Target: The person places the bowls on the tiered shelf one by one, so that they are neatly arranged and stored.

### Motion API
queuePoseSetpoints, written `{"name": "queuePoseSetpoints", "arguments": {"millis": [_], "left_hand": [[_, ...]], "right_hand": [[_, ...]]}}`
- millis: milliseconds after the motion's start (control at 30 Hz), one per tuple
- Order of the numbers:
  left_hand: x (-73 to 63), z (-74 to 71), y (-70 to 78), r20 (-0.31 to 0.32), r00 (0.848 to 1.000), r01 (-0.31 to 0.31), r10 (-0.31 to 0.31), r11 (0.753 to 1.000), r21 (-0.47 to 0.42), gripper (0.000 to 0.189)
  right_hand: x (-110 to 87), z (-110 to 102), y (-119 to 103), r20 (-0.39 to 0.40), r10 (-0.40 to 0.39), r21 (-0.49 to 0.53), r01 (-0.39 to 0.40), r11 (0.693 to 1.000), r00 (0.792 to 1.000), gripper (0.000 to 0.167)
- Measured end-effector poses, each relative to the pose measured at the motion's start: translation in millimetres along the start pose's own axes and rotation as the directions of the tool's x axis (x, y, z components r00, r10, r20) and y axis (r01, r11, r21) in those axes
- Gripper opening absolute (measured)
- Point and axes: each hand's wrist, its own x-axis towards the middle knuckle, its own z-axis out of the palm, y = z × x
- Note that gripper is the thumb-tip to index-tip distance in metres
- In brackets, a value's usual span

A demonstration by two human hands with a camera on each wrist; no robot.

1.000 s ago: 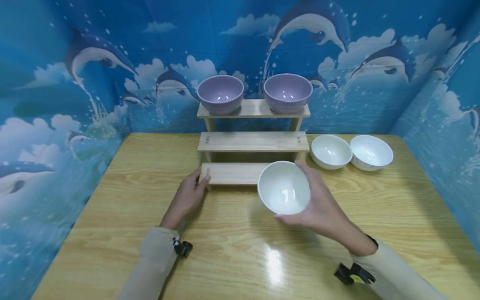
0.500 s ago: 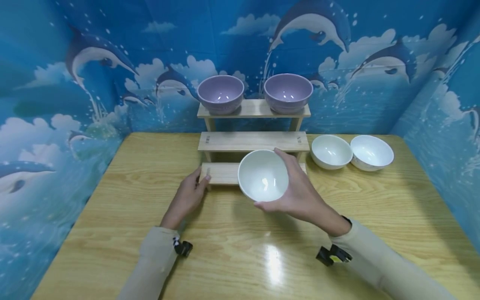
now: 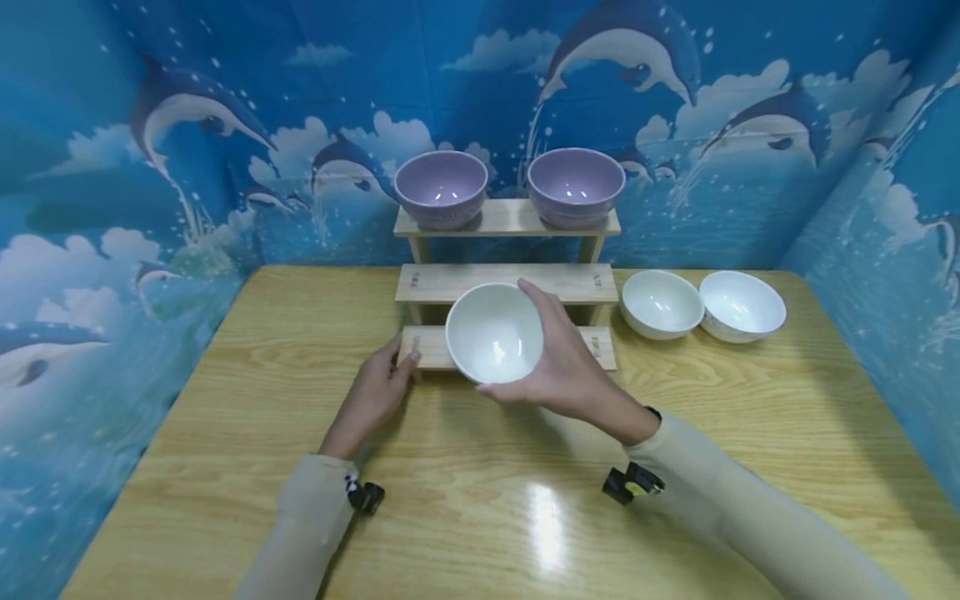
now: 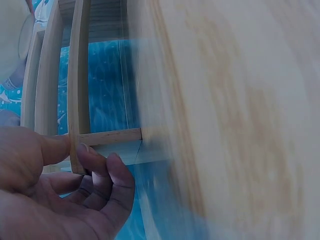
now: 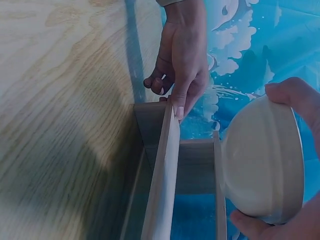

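A white bowl [image 3: 495,333] is gripped at its rim and side by my right hand [image 3: 558,358]. In the head view it overlaps the lowest and middle steps of a three-step wooden rack [image 3: 510,283]. The right wrist view shows the bowl [image 5: 262,160] from the side, its base close to a step edge; I cannot tell if they touch. My left hand [image 3: 375,387] pinches the left end of the lowest step, thumb on top and fingers below, as the left wrist view shows the hand [image 4: 85,190] around the board's end.
Two purple bowls [image 3: 441,190] [image 3: 576,187] stand on the top step. Two more white bowls [image 3: 662,304] [image 3: 742,306] sit side by side on the wooden table [image 3: 300,333], right of the rack. A blue dolphin-print cloth [image 3: 330,75] hangs behind and at both sides.
My right hand has carried the white bowl leftward and farther back, from the lowest step's right end toward its middle. My left hand has stayed on the rack.
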Motion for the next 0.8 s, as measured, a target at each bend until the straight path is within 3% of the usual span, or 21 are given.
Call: {"name": "queuePoseSetpoints", "arguments": {"millis": [433,567,800], "left_hand": [[-0.5,0.3,-0.3,0.006,1.0,-0.012,0.013,1.0,-0.023,0.06],[-0.7,0.1,-0.7,0.011,1.0,-0.001,0.001,1.0,-0.018,0.061],[-0.8,-0.9,-1.9,0.003,0.999,-0.035,0.035,0.999,-0.03,0.054]], "right_hand": [[23.7,16.6,-0.8,-0.011,-0.015,0.057,0.016,0.998,1.0,0.131],[29.9,18.9,-1.4,-0.028,-0.024,0.048,0.026,0.999,0.999,0.131],[42.9,23.0,-3.5,-0.042,-0.009,0.008,0.009,1.0,0.999,0.128]]}}
